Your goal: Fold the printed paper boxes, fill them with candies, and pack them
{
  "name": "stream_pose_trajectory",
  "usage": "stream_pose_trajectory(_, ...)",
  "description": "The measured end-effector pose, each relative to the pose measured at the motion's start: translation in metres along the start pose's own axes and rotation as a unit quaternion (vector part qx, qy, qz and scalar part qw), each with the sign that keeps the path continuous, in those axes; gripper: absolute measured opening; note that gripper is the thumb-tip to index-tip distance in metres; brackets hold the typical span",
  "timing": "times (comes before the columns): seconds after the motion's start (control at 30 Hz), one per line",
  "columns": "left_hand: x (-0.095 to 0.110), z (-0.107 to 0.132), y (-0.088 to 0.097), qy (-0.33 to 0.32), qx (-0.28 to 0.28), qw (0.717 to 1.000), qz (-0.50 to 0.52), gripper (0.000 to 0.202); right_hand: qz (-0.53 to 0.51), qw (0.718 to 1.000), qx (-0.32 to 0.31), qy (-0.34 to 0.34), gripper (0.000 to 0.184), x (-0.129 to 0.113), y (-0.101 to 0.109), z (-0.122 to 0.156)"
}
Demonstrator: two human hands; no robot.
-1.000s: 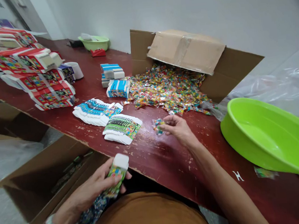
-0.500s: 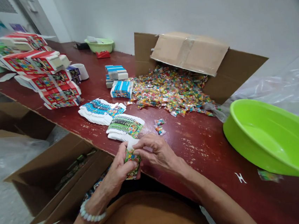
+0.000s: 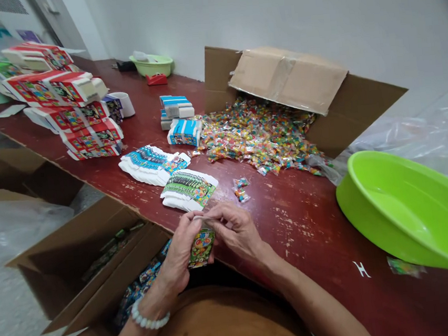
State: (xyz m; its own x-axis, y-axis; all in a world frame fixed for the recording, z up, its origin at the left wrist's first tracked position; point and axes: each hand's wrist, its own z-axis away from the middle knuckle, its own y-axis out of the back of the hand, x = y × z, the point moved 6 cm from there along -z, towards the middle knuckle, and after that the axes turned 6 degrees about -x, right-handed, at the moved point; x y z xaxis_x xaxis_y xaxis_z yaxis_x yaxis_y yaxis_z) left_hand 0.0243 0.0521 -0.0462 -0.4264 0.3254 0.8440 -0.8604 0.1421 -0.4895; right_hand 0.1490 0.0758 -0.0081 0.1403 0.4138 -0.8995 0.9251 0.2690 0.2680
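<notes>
A small green printed carton (image 3: 202,247) is held upright close to my body, just over the table's front edge. Wrapped around its side, my left hand (image 3: 182,243) is closed on it, the thumb near the top. The fingers of my right hand (image 3: 235,227) pinch the white flap (image 3: 204,218) at the carton's top, now bent over. Just beyond my hands lies a fanned stack of flat green cartons (image 3: 190,188), and behind it a fanned stack of blue ones (image 3: 153,164). Two or so wrapped candy packets (image 3: 241,189) rest to the right of the green stack.
A tipped cardboard box (image 3: 290,79) spills a heap of candy packets (image 3: 252,136) onto the red table (image 3: 304,223). At right stands a green basin (image 3: 403,214). Bundled red cartons (image 3: 54,89) are piled at left. Open boxes (image 3: 86,265) with filled cartons stand below the edge.
The carton's white top flap stood up before and is now folded down under my fingers. My left thumb has shifted up from the carton's front to its top.
</notes>
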Motion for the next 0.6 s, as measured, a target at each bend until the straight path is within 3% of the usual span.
stream_pose_trajectory(0.07, -0.003, 0.0, 0.0, 0.053, -0.014, 0.997, 0.054, 0.037, 0.051, 0.997, -0.036, 0.049, 0.017, -0.011, -0.001, 0.001)
stream_pose_trajectory(0.13, -0.002, 0.0, -0.002, 0.084, -0.028, 0.991, 0.104, 0.038, 0.054, 0.993, -0.088, 0.049, 0.021, -0.014, -0.004, 0.002)
stream_pose_trajectory(0.27, 0.003, -0.001, -0.002, 0.08, -0.048, 0.991, 0.097, 0.05, -0.063, 0.993, -0.067, -0.08, 0.018, 0.003, -0.006, 0.001)
stream_pose_trajectory(0.33, 0.001, -0.002, -0.001, 0.077, -0.054, 0.992, 0.082, 0.057, -0.154, 0.975, -0.067, -0.144, 0.02, 0.012, -0.012, -0.001)
stream_pose_trajectory(0.4, -0.002, -0.003, 0.0, 0.077, -0.064, 0.992, 0.076, 0.064, -0.201, 0.962, -0.079, -0.164, 0.02, 0.014, -0.015, -0.005)
stream_pose_trajectory(0.5, -0.005, -0.003, 0.002, 0.084, -0.066, 0.992, 0.073, 0.07, -0.193, 0.968, -0.081, -0.139, 0.017, 0.009, -0.012, -0.011)
stream_pose_trajectory(0.6, -0.003, -0.004, 0.007, 0.082, -0.036, 0.994, 0.067, 0.06, -0.108, 0.988, -0.094, -0.065, 0.014, -0.001, -0.008, -0.012)
